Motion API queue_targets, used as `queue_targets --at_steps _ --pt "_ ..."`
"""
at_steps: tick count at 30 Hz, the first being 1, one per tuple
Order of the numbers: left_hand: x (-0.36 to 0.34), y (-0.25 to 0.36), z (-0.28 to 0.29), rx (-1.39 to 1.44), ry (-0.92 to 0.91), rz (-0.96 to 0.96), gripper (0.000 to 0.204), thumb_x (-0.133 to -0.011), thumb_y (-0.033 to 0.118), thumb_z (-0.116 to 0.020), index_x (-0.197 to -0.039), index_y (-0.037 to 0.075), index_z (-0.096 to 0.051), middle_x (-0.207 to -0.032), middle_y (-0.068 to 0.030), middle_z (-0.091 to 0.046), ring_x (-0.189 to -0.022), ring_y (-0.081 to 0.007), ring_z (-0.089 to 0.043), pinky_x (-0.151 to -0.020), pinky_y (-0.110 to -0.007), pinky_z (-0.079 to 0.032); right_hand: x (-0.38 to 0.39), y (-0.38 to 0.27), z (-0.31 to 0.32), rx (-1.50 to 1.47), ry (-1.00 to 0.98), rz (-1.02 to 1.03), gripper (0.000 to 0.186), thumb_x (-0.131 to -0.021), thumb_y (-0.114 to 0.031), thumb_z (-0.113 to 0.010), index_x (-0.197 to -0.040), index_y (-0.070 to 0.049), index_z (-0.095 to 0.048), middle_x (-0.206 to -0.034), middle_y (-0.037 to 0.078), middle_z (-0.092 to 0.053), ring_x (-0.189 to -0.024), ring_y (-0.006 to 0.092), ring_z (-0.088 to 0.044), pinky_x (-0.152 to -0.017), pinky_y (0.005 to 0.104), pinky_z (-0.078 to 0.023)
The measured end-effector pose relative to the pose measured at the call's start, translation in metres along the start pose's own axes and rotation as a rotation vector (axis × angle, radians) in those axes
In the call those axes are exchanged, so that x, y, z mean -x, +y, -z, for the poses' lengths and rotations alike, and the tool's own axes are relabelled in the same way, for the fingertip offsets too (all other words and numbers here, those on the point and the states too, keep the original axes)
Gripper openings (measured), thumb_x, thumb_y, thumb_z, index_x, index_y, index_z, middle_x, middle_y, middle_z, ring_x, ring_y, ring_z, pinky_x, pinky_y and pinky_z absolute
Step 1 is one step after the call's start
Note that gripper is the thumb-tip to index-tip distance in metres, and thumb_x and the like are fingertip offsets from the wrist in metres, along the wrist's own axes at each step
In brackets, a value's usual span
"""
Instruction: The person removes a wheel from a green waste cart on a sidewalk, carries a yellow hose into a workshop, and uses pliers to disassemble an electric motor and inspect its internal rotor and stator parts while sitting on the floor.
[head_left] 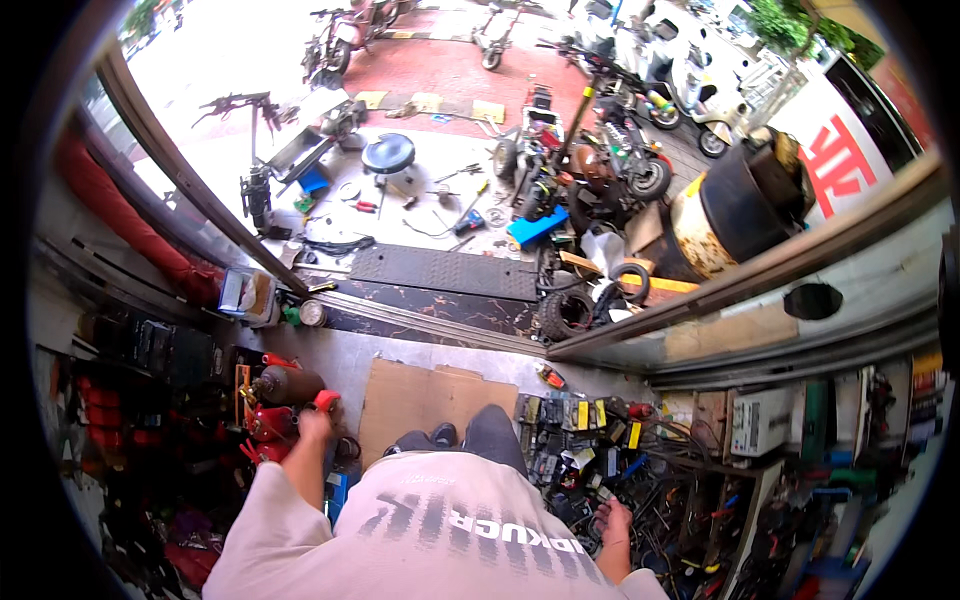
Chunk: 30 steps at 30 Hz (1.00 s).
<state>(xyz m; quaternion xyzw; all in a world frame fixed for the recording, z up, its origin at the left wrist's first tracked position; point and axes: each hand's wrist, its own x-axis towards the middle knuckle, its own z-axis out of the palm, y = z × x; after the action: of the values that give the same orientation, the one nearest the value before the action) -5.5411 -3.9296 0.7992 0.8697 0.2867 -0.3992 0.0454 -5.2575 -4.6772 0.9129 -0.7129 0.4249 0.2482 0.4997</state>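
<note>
My left hand (316,424) is reached out to the left, its fingers bent around a small red object (325,400) whose kind I cannot make out. Beside it lie a brown cylinder (288,384) and a red tank-like thing (270,423). On the right, my right hand (612,521) hangs low over a crowded heap of tools and parts (655,540). Its fingers are curled near a small pale piece (604,494); what they hold is too small to tell. Rows of dark battery-like blocks with yellow labels (580,415) lie just beyond that hand.
A flat cardboard sheet (405,400) lies on the floor by my feet. Beyond the door track is a dark ramp mat (445,272). Outside stand a round blue-topped stool (388,152), scattered tools, scooters and a rusty barrel (695,225). A grey-white device (762,422) sits on the right shelf.
</note>
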Motion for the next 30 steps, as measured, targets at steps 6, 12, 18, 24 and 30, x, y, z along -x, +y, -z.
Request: queue_targets --at_steps 6,12,18,24,30 --pt "0.104 0.051 -0.146 0.929 -0.422 0.271 0.020 -0.085 0.019 -0.066 -0.094 0.004 -0.077 -0.092 -0.0121 -0.075 -0.087 -0.0307 -0.073 -0.073 -0.043 -0.059 -0.046 -0.067 -0.084 0.333 -0.001 -0.159 0.029 -0.100 -0.042 -0.064 -0.100 -0.013 -0.069 -0.090 0.006 -0.073 -0.074 0.0246 -0.068 -0.074 0.0494 -0.052" --pt "0.060 0.054 -0.008 1.985 -0.531 0.775 0.012 -0.085 0.016 -0.062 -0.083 0.008 -0.070 -0.078 -0.0068 -0.066 -0.068 -0.0245 -0.064 -0.059 -0.041 -0.049 -0.102 -0.165 -0.220 0.572 -0.095 -0.208 0.035 -0.099 -0.042 -0.065 -0.081 -0.013 -0.064 -0.075 0.006 -0.066 -0.066 0.0255 -0.064 -0.061 0.0473 -0.049" --pt "-0.089 -0.027 0.279 2.056 -0.057 0.460 0.009 -0.087 0.012 -0.057 -0.080 0.009 -0.063 -0.072 -0.0061 -0.062 -0.056 -0.0152 -0.057 -0.047 -0.031 -0.040 -0.108 -0.398 -0.452 0.777 -0.225 0.300 0.040 -0.095 -0.034 -0.073 -0.067 -0.006 -0.066 -0.062 0.004 -0.061 -0.053 0.0173 -0.056 -0.049 0.0383 -0.041" --pt "-0.172 -0.083 0.345 2.210 0.141 0.449 0.018 -0.097 0.011 -0.054 -0.112 0.005 -0.060 -0.097 -0.0116 -0.070 -0.072 -0.0203 -0.068 -0.053 -0.025 -0.051 0.000 -0.590 -0.615 0.545 -0.337 0.681 0.034 -0.088 -0.033 -0.079 -0.083 -0.001 -0.071 -0.074 0.005 -0.069 -0.068 0.0144 -0.064 -0.061 0.0304 -0.050" --pt "-0.218 -0.108 0.295 1.719 -0.340 0.577 0.011 -0.091 0.014 -0.064 -0.093 0.005 -0.070 -0.084 -0.0101 -0.071 -0.070 -0.0233 -0.069 -0.058 -0.036 -0.055 0.005 -0.539 -0.613 0.749 0.013 0.690 0.027 -0.078 -0.021 -0.082 -0.072 0.000 -0.068 -0.071 0.010 -0.069 -0.066 0.0189 -0.062 -0.064 0.0377 -0.050"
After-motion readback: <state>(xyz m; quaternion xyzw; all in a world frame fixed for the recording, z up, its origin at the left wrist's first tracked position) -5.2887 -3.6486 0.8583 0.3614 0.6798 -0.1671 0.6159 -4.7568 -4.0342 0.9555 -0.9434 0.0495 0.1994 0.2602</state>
